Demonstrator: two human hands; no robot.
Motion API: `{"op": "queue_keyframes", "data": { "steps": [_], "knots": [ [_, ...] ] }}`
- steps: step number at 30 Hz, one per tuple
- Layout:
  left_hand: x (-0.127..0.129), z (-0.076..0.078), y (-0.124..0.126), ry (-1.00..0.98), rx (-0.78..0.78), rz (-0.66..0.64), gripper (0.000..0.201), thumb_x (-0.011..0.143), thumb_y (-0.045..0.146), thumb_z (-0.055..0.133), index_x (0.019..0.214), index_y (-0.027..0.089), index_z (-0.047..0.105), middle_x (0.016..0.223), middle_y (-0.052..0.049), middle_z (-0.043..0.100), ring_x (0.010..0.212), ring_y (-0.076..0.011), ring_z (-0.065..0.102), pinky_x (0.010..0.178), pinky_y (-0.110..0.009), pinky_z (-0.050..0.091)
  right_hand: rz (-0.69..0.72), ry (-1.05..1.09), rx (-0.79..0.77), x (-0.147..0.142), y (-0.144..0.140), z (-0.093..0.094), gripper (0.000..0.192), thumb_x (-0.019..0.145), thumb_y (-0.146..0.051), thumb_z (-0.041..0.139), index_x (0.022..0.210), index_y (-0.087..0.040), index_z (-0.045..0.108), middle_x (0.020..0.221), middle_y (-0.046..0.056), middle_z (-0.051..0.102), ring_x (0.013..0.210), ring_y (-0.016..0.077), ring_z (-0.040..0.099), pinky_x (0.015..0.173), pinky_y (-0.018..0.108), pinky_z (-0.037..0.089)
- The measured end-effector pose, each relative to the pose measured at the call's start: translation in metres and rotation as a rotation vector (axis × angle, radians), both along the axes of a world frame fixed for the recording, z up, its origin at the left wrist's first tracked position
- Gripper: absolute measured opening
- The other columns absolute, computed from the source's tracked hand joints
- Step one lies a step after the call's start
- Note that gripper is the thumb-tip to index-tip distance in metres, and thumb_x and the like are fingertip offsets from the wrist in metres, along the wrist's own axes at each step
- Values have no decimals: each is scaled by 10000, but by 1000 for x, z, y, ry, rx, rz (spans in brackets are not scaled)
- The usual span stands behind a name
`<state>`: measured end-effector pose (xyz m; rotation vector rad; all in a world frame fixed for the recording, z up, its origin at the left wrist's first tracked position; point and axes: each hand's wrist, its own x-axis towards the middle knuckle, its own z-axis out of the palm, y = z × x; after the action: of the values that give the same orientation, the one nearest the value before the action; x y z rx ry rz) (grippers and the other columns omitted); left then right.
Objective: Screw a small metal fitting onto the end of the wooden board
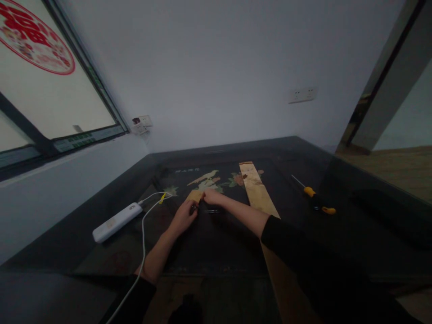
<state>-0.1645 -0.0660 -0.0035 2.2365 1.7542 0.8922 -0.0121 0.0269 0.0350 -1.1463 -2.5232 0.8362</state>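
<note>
A small yellowish wooden piece [195,195] is at the middle of the dark table, between my hands. My left hand [184,217] is closed at its near side, fingers curled around a small dark object [193,209] too unclear to name. At the piece's right edge, my right hand [212,198] is closed, with its fingertips pressed against the wood. Whether the fingers also pinch something smaller cannot be made out. To the right, a long wooden board [258,191] runs under my right forearm and past the table's near edge.
A screwdriver [312,195] with a yellow and black handle lies at the right of the table [216,252]. At the left is a white power bank-like device [116,222]; its white cable [143,234] crosses my left forearm. A wall [216,90] bounds the far side.
</note>
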Motion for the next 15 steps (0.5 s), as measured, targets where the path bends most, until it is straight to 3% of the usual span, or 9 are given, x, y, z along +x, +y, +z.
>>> {"op": "queue_keyframes", "data": {
  "steps": [7,15],
  "knots": [
    [-4,-2,7,42,25,63,123,791,211,535,885,184,609,947,-77,633,955,-231,576,877,-367,447,-68,-97,4,-15,-7,3,352,823,-124,506,1133,-83,667,1153,197,669,1108,282,618,875,314,468],
    [-2,5,3,-21,-6,68,166,855,318,505,852,191,613,837,-45,653,794,-189,603,746,-297,463,-140,-143,118,-14,-27,7,330,848,-125,462,1102,-75,667,1153,209,657,1102,302,622,879,369,496]
  ]
}}
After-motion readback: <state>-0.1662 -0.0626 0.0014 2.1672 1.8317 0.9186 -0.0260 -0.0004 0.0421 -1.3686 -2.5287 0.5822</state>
